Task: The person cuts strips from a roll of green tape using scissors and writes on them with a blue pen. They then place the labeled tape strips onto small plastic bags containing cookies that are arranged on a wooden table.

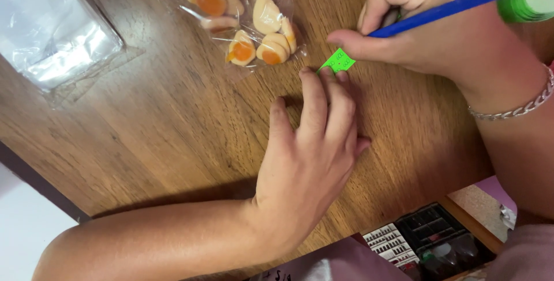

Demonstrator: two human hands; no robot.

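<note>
Left hand (311,148) pins green label (337,61) flat; right hand (438,24) grips blue pen (456,6), seemingly writing near candy bags (254,32).

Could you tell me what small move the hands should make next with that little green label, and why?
Probably finish the pen stroke: the right hand has the blue pen on the green label, which the left hand pins to the table beside a candy bag.

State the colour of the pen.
Blue pen, seen in the head view.
</note>
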